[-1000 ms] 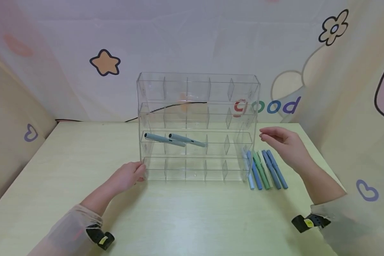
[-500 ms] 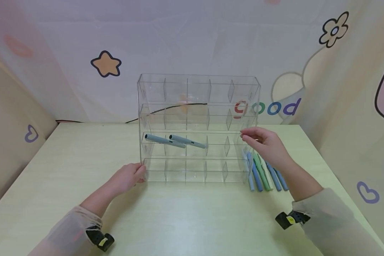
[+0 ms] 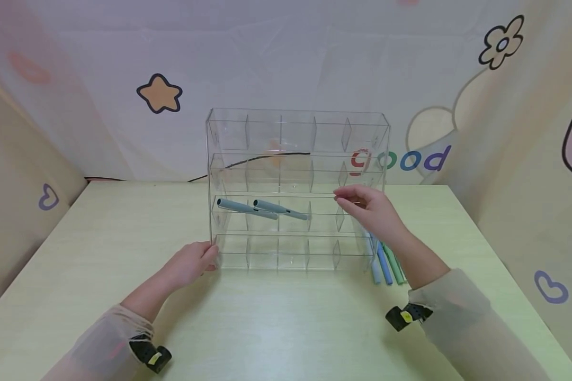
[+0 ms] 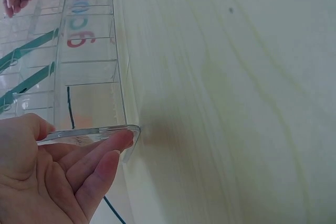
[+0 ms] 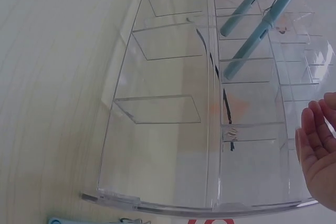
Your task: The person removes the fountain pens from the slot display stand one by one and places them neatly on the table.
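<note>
A clear acrylic rack (image 3: pixel 293 261) with several tiers of compartments stands upright on the table. My left hand (image 3: pixel 186 264) grips its lower left side panel, the thumb on one face and fingers on the other in the left wrist view. Two grey-teal pens, a left one (image 3: pixel 245 208) and a right one (image 3: pixel 281 209), lie slanted in the second tier from the bottom, caps toward the left. My right hand (image 3: pixel 374 211) hovers before the rack's right part, fingers loosely bent, with nothing seen between them. That same hand (image 5: pixel 320 153) shows at the right wrist view's edge.
By the rack's lower right corner, a light blue pen (image 3: pixel 376 271), a blue pen (image 3: pixel 384 264) and a green pen (image 3: pixel 394 264) lie on the table (image 3: pixel 286 323). My right forearm covers that row's right part. A printed cloth (image 3: pixel 286 58) hangs behind.
My right hand has moved left, from beside the rack to in front of its right-hand compartments. My left hand keeps its grip, and the two pens in the rack have stayed put.
</note>
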### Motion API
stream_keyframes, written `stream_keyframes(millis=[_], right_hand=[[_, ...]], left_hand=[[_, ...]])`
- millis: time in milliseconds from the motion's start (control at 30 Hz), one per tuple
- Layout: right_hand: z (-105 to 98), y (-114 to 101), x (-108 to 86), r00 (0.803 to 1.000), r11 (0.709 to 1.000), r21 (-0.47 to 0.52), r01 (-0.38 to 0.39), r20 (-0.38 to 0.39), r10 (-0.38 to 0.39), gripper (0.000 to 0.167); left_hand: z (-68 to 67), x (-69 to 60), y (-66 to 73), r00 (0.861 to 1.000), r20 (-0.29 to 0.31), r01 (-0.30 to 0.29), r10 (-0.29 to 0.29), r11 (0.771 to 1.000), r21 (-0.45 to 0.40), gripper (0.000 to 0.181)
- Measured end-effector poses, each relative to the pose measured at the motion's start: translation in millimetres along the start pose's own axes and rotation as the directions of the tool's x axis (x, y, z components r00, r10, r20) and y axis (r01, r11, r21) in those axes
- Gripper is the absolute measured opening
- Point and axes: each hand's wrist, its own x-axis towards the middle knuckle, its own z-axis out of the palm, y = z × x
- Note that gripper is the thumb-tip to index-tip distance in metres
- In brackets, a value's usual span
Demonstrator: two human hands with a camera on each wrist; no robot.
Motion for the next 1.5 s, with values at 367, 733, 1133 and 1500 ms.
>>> stream_keyframes(millis=[367, 733, 1133, 1500], right_hand=[[13, -6, 8.5, 1.000, 1.000, 0.029, 0.003, 0.029, -0.003, 0.028], [19, -10, 10.8, 0.999, 0.999, 0.044, -0.004, 0.051, 0.002, 0.027], [27, -12, 12.0, 0.998, 0.998, 0.064, 0.014, 0.061, -0.018, 0.028], [42, -20, 17.1, 0.995, 0.997, 0.072, 0.031, 0.088, -0.038, 0.026]], left_hand=[[0.7, 1.5, -0.8, 1.000, -0.011, -0.010, 0.010, 1.000, 0.009, 0.042], [1.8, 1.1, -0.8, 1.000, -0.012, -0.004, 0.004, 1.000, -0.001, 0.042], [1.8, -0.7, 1.1, 1.000, 0.002, 0.012, -0.012, 1.000, -0.007, 0.044], [1.3, 0.0, -0.3, 1.000, 0.001, 0.002, -0.002, 1.000, 0.007, 0.045]])
